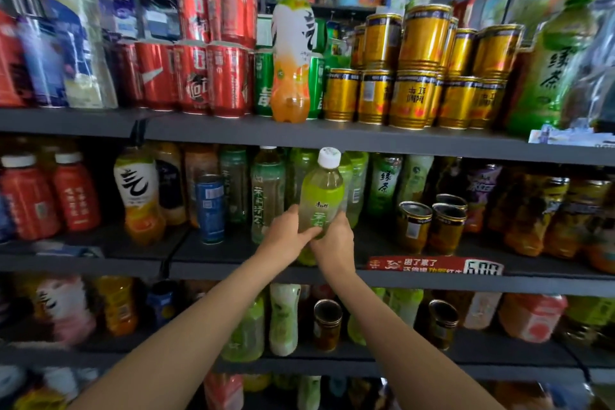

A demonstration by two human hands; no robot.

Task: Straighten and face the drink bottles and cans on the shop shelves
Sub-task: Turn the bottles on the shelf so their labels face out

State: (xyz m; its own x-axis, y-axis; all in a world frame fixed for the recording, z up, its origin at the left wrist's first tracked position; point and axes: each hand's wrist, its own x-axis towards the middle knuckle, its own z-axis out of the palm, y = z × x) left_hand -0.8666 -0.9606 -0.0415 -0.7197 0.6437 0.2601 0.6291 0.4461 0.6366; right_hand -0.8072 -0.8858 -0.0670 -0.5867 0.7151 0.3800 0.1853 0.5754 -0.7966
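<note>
A green tea bottle [321,196] with a white cap stands upright at the front of the middle shelf [416,280]. My left hand [288,233] grips its lower left side and my right hand [334,243] grips its lower right side. The label faces me. Behind it stand more pale green bottles [268,193]. A blue can [209,208] stands to the left, and two open-topped gold cans [429,226] to the right.
The top shelf [233,131] holds red cans [206,76], an orange bottle [291,53], stacked gold cans [419,70] and a large green tea bottle [549,66]. A red price tag [436,266] hangs on the middle shelf edge. The lower shelf [332,364] holds more bottles and cans.
</note>
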